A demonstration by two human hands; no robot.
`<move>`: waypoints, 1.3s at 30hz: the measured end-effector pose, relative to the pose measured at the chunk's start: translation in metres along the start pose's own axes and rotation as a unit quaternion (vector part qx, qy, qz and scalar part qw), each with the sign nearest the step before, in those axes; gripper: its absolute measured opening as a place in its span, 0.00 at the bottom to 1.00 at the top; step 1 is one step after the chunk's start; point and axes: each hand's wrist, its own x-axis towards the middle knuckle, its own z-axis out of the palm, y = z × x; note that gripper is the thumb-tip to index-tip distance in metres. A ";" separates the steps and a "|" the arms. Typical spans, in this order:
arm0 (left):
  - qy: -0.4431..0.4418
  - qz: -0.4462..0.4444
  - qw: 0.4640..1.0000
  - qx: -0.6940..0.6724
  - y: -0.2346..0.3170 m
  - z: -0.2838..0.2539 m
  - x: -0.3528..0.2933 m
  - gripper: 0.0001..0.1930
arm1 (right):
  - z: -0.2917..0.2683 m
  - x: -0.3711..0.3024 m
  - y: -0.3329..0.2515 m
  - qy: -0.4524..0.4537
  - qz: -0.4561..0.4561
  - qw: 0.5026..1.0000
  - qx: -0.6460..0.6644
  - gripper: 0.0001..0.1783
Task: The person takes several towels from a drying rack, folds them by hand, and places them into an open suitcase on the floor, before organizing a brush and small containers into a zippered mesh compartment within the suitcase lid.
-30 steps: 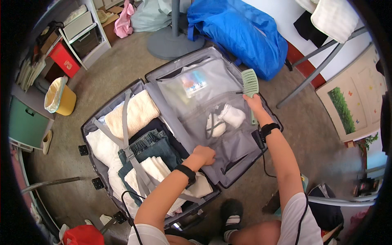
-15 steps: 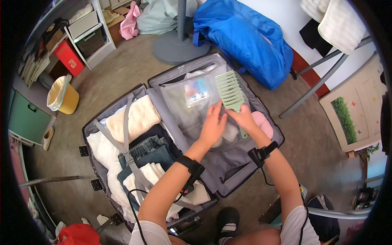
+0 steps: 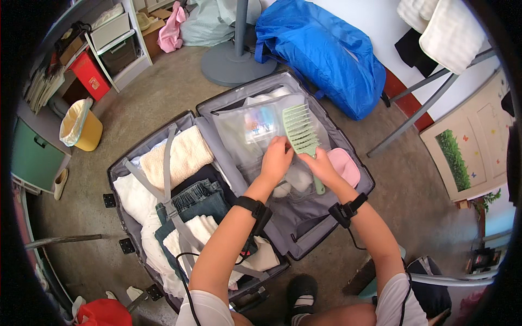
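Hairbrush [image 3: 300, 129] extends beyond the right hand [image 3: 325, 167], whose fingers grip its handle [image 3: 319, 186]; left hand [image 3: 276, 160] curls alongside, grasp unclear.

A grey pole stand [image 3: 231, 69] rises from its round base on the floor [image 3: 163, 81]. Close on the stand's right slumps a blue bag [image 3: 326, 60]; behind it, slightly left, sit a pale grey bag [image 3: 209, 28] and, farther left, a pink cloth [image 3: 171, 32]. Well left of the stand are a white drawer unit [image 3: 111, 33], a red box [image 3: 89, 75] and, nearer the viewer, a lined yellow bin [image 3: 89, 133]. Far to its right, white cloth [image 3: 454, 41] hangs above a cream panel [image 3: 481, 141] bearing a grass picture [image 3: 455, 160]
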 end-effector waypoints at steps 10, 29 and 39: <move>-0.014 -0.006 0.999 -0.051 0.002 -0.004 0.004 0.13 | 0.002 -0.003 -0.001 0.007 0.004 1.000 -0.007 0.15; -0.076 -0.007 0.996 0.048 0.008 -0.008 -0.010 0.16 | 0.002 -0.006 -0.007 -0.023 0.042 0.999 -0.002 0.16; -0.057 -0.004 0.997 -0.056 -0.014 -0.002 -0.010 0.07 | 0.011 -0.001 0.015 0.013 -0.014 1.000 0.010 0.15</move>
